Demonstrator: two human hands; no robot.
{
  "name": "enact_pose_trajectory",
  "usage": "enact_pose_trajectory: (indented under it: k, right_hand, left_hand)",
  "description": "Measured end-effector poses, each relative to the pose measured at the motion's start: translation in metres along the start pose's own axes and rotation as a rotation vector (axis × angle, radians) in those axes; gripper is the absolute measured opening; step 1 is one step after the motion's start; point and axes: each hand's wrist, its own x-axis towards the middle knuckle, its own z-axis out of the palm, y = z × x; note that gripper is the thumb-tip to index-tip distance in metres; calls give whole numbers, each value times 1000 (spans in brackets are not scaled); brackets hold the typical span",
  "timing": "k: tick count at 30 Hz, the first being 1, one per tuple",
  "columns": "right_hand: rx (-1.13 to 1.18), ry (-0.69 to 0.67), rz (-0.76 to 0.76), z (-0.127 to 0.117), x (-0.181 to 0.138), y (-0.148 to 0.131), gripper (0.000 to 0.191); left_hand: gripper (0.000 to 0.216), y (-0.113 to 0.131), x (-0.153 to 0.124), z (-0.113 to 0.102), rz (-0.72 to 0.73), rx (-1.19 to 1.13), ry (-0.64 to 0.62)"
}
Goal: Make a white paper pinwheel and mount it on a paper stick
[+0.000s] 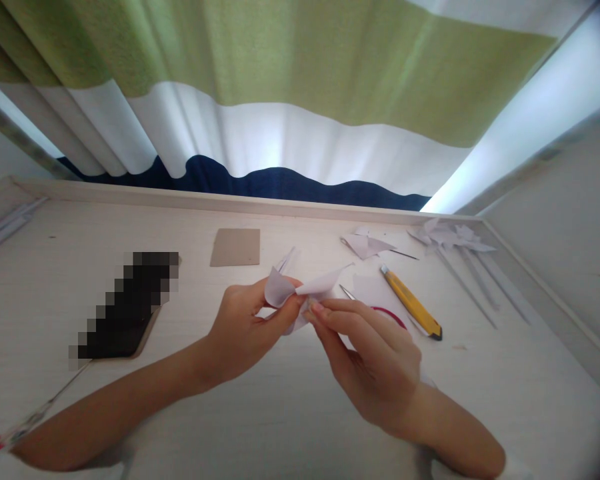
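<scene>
I am watching two bare forearms reaching in from the near edge of a pale counter (290, 413) and meeting above its middle. The left hand (243, 330) is curling its grip around a folded white paper piece (300, 290), thumb and forefinger pinching one flap. The right hand (375, 367) is coming in palm down, fingertips (317, 310) pressing the same paper from the other side, so both grips are grasping it just above the counter. The paper is already showing several pointed flaps, so I am judging the folding to be partly done, with shaping left to do. Just beyond the right hand, a yellow utility knife (413, 310) is lying beside a red ring-shaped thing (391, 315). A dark phone (125, 313) is sitting toward the left. Farther back, a brown card (235, 247) and paper scraps (366, 245) are lying near the far edge, with finished paper pinwheels on sticks (455, 240) in the far right corner.
</scene>
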Motion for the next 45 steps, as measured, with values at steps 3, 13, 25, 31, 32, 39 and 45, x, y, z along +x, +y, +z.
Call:
enact_pose_trajectory:
  k: [3, 13, 25, 31, 32, 39, 45]
  right_hand:
    - [-68, -12, -15, 1, -2, 0, 19]
    - [-459, -142, -66, -4, -1, -7, 9]
    - [-668, -231, -126, -3, 3, -9, 15]
    - [-638, -206, -126, -5, 3, -10, 18]
    - [-625, -205, -127, -6, 3, -11, 17]
    - [-562, -142, -106, -10, 0, -16, 9]
    - [-526, -182, -110, -14, 0, -17, 11]
  left_hand:
    - [9, 1, 0, 0, -21, 9, 17]
    - [8, 3, 2, 1, -17, 51, 25]
    - [3, 3, 1, 1, 63, 159, 90]
    - [4, 2, 0, -1, 128, 186, 89]
    - [4, 2, -1, -2, 126, 181, 92]
    - [8, 1, -1, 2, -2, 13, 156]
    - [9, 5, -2, 4, -120, -86, 146]
